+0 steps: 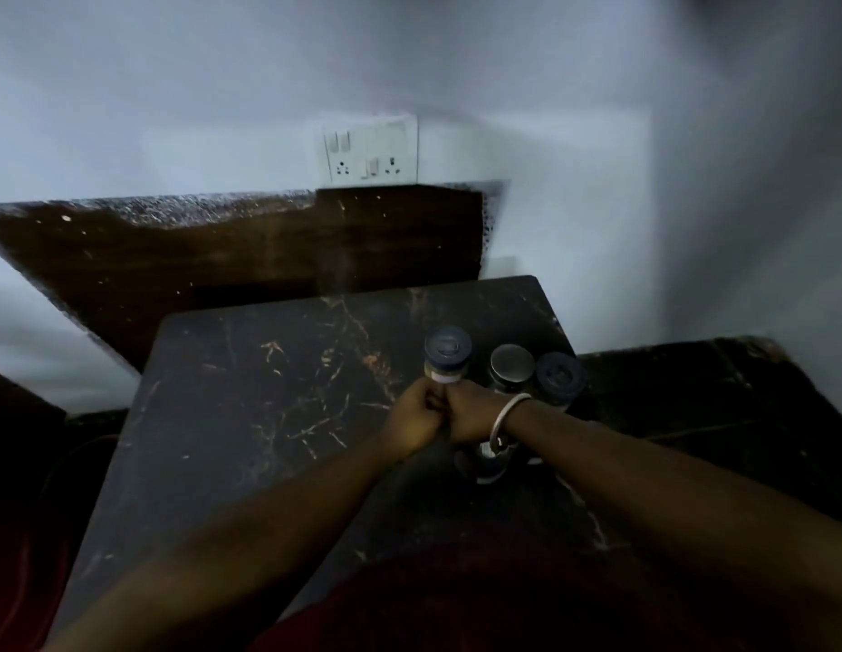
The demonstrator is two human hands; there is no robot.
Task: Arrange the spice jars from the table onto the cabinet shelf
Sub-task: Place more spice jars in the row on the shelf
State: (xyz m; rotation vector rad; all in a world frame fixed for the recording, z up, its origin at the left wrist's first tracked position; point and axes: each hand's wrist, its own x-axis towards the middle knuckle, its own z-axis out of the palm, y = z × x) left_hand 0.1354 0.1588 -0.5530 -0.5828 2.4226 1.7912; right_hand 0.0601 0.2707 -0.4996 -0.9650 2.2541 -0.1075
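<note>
Your counter (pixel 268 392) shows black marble with orange-gold veining. Left jar (pixel 447 355) and right jar (pixel 559 374) have dark blue lids; middle jar (pixel 512 364) grey metallic. Your bangle (pixel 503 414) reads silver-white.

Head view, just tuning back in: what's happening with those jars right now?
A person grips the blue-lidded jar low on its body with the left hand and right hand together, at the dark marble table. A silver-lidded jar and a dark-lidded jar stand just right of it. Whether the held jar is lifted is unclear; no cabinet shelf shows.
</note>
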